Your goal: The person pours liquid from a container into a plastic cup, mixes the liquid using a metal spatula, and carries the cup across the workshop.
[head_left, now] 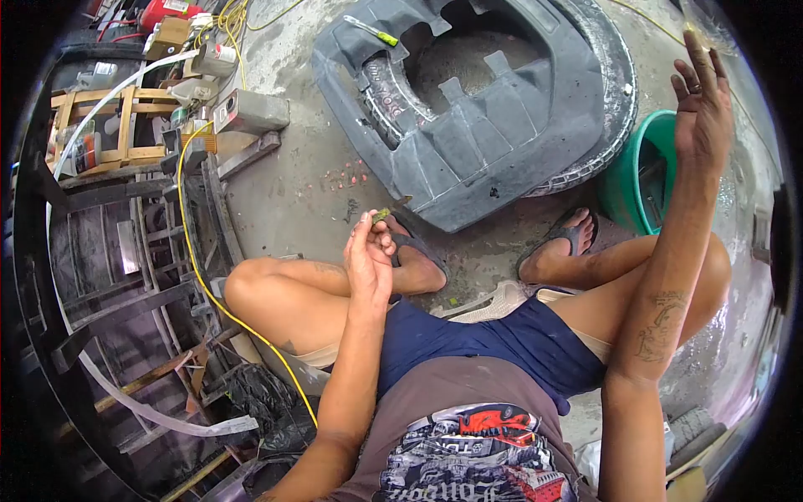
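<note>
Green-handled tool [381,215] is in the left hand [366,259], closed in a fingertip pinch, above the floor near the grey moulded panel [502,113]. Probably light, stiff — grip the handle, avoid the dark tip. Right hand [703,117] raised, fingers extended — can't tell if they touch the clear blur [713,27]. Panel likely light, slightly flexible; take its rim.
</note>
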`<state>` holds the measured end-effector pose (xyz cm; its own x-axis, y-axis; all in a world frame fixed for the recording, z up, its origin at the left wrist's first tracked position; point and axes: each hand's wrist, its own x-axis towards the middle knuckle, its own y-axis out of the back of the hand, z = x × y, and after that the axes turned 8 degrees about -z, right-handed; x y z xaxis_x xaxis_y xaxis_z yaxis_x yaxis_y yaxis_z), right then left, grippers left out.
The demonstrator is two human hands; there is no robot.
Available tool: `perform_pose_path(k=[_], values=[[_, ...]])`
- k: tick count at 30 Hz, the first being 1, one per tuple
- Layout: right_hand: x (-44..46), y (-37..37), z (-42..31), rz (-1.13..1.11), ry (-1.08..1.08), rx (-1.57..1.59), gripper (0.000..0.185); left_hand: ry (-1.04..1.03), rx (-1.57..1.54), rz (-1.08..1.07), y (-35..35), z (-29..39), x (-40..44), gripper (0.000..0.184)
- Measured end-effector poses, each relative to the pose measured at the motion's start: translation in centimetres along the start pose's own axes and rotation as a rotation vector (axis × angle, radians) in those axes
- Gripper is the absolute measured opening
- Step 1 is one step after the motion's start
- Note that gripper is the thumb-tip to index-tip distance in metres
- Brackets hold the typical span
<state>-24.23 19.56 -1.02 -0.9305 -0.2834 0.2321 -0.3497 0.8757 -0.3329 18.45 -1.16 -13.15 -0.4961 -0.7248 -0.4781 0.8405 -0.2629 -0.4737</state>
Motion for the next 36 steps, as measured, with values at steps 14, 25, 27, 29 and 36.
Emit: perform_pose_path(k=[14, 25, 27, 29, 36], values=[[-0.1, 0.0, -0.5, 0.092, -0.018, -0.061, 0.039, 0.152, -0.067, 0.064, 0.5, -3.5, -1.8, 0.016], [-0.2, -0.5, -0.5, 0.11, -0.022, -0.07, 0.034, 0.152, -0.071, 0.056, 1.0, -4.1, -1.5, 0.013], [-0.2, -0.6, -0.4, 0.114, -0.023, -0.077, 0.034, 0.153, -0.08, 0.062, 0.9, -4.1, -1.6, 0.013], [-0.1, -0.5, -0.3, 0.119, -0.028, -0.052, 0.033, 0.149, -0.076, 0.069, 0.9, -4.1, -1.6, 0.014], [-0.1, -0.2, -0.1, 0.11, -0.017, -0.051, 0.033, 0.14, -0.057, 0.07, 0.9, -4.1, -1.7, 0.015]])
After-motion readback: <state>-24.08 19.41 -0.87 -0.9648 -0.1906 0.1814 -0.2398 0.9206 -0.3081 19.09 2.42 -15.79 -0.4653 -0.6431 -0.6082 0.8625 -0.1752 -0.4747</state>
